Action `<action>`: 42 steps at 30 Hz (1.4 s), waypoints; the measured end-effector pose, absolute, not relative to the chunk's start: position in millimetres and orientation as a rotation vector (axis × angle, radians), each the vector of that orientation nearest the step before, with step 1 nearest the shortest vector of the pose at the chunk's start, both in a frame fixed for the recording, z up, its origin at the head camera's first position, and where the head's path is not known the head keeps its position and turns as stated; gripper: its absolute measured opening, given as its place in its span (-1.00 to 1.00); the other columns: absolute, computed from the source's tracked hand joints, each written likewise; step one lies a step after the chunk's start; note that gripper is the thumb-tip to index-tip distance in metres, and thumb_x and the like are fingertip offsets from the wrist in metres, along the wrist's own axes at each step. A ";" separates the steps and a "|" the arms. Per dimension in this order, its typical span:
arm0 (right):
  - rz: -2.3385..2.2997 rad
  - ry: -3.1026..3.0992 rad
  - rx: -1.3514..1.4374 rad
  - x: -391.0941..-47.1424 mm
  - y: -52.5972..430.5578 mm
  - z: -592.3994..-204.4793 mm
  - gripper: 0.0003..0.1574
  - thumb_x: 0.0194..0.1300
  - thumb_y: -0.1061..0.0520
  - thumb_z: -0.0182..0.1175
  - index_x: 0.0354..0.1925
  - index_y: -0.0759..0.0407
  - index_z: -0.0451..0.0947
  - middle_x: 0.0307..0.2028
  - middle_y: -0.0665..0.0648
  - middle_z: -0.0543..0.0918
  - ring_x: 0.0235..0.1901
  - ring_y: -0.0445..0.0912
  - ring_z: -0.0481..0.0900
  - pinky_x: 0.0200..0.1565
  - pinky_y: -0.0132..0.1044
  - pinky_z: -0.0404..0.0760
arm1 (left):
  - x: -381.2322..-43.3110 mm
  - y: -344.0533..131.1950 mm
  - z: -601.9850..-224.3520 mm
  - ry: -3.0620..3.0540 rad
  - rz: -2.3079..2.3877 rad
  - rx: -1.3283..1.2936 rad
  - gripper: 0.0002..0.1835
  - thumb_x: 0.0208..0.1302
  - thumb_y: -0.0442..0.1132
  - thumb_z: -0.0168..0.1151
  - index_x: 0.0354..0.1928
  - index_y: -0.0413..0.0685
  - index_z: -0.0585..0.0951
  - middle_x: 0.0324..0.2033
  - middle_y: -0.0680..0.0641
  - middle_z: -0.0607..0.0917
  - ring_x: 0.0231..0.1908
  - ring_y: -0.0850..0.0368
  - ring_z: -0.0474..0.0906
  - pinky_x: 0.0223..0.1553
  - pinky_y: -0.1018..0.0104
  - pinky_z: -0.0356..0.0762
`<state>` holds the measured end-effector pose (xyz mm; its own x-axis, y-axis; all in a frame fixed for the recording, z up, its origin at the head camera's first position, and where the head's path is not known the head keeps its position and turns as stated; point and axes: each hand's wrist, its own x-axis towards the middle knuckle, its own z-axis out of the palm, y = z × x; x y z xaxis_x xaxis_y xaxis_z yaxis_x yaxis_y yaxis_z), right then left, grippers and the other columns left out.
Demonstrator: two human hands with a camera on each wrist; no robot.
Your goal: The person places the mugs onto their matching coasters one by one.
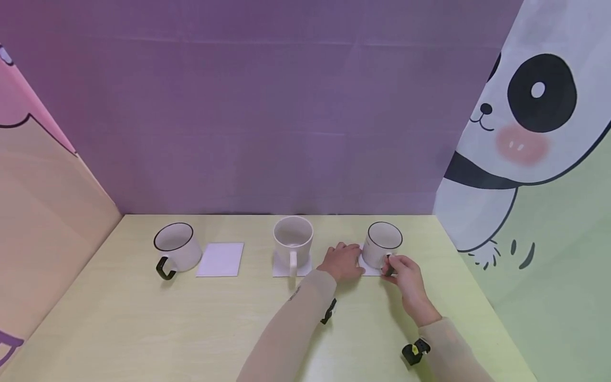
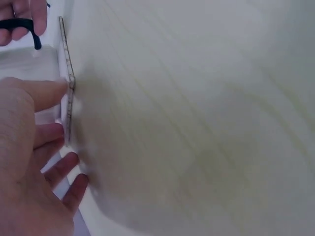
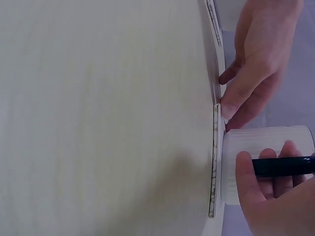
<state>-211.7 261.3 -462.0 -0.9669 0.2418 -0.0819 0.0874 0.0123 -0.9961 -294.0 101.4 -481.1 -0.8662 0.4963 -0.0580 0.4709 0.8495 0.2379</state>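
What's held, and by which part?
Right hand holds the rightmost mug by its black handle; left hand only touches the edge of the coaster.

Dim wrist views, perhaps slightly blurred.

A pale-yellow, wood-grained table (image 1: 181, 329) bore a black-rimmed, black-handled white mug (image 1: 188, 255) beside a row of three square white coasters (image 1: 220, 260).
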 end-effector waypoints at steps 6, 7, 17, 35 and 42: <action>2.083 -2.214 -0.351 -212.8 260.1 -460.1 -0.74 0.61 0.24 -0.10 -0.13 0.46 0.42 -0.40 0.07 0.53 -0.32 -0.17 0.54 -0.03 -0.15 0.66 | -291.2 104.6 -470.1 2.916 0.344 0.725 -0.68 0.30 -0.05 0.30 0.02 0.00 0.70 0.02 0.03 0.69 0.03 0.05 0.51 0.05 0.13 0.48; 2.078 -2.225 -0.348 -213.1 260.0 -459.8 -0.74 0.61 0.24 -0.11 -0.13 0.46 0.41 -0.40 0.07 0.53 -0.32 -0.17 0.54 -0.03 -0.15 0.66 | -290.7 104.7 -467.9 2.913 0.358 0.710 -0.74 0.29 -0.09 0.30 -0.05 -0.03 0.70 -0.07 0.01 0.70 -0.04 0.04 0.52 0.00 0.13 0.51; 2.009 -2.315 -0.370 -213.7 261.0 -456.5 -0.69 0.61 0.21 -0.13 -0.07 0.48 0.42 -0.39 0.07 0.53 -0.30 -0.16 0.51 -0.02 -0.14 0.66 | -276.2 96.5 -447.3 2.873 0.369 0.737 -0.88 0.34 -0.18 0.21 -0.36 -0.02 0.57 -0.44 0.04 0.56 -0.42 0.15 0.44 -0.42 0.24 0.43; 2.015 -2.314 -0.375 -211.7 264.4 -456.4 -0.70 0.61 0.21 -0.13 -0.13 0.46 0.41 -0.42 0.07 0.52 -0.33 -0.17 0.52 -0.05 -0.15 0.67 | -226.6 60.7 -408.7 3.019 -0.069 1.134 -0.88 0.38 -0.14 0.18 -0.25 0.02 0.65 -0.41 0.04 0.59 -0.36 0.10 0.54 -0.40 0.25 0.50; 2.020 -2.310 -0.381 -211.8 262.3 -454.6 -0.70 0.62 0.20 -0.13 -0.14 0.44 0.41 -0.42 0.06 0.52 -0.33 -0.17 0.52 -0.08 -0.20 0.67 | -209.2 34.8 -397.7 3.066 -0.155 1.228 -0.85 0.40 -0.11 0.17 -0.32 0.05 0.61 -0.45 0.09 0.54 -0.40 0.13 0.49 -0.41 0.33 0.42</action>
